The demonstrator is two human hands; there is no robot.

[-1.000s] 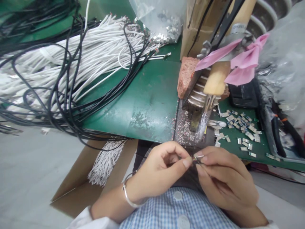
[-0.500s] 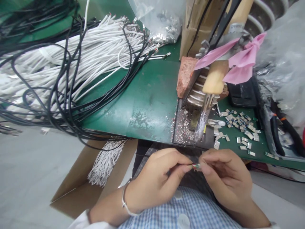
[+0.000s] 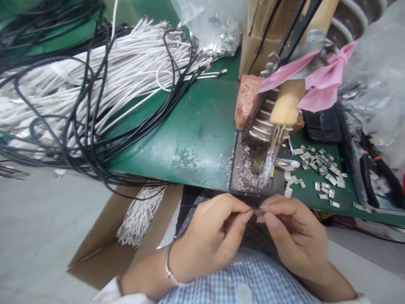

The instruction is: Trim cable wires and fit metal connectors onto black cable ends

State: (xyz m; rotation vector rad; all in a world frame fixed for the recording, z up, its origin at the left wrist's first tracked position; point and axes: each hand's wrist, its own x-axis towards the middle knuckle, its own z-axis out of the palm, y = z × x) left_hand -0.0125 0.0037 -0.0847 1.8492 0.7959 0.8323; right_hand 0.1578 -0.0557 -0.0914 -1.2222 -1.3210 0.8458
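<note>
My left hand pinches the end of a black cable between thumb and forefinger; part of the cable shows behind that hand. Thin coloured wires, red among them, stick out of the cable end. My right hand is closed with thumb and forefinger on the tips of these wires, which its fingers mostly hide. Both hands are in front of the table edge, above my lap. A soldering iron with a wooden handle points down just beyond my fingers, over a dark tray strewn with metal bits.
Small metal USB connectors lie scattered at the right, near pliers and a black phone-like object. Bundled white cables and looped black cables cover the left. A brick props the iron stand. Below is a cardboard box.
Both hands have risen slightly toward the table edge. My right hand has shifted a little left, and its fingertips now cover more of the wires.
</note>
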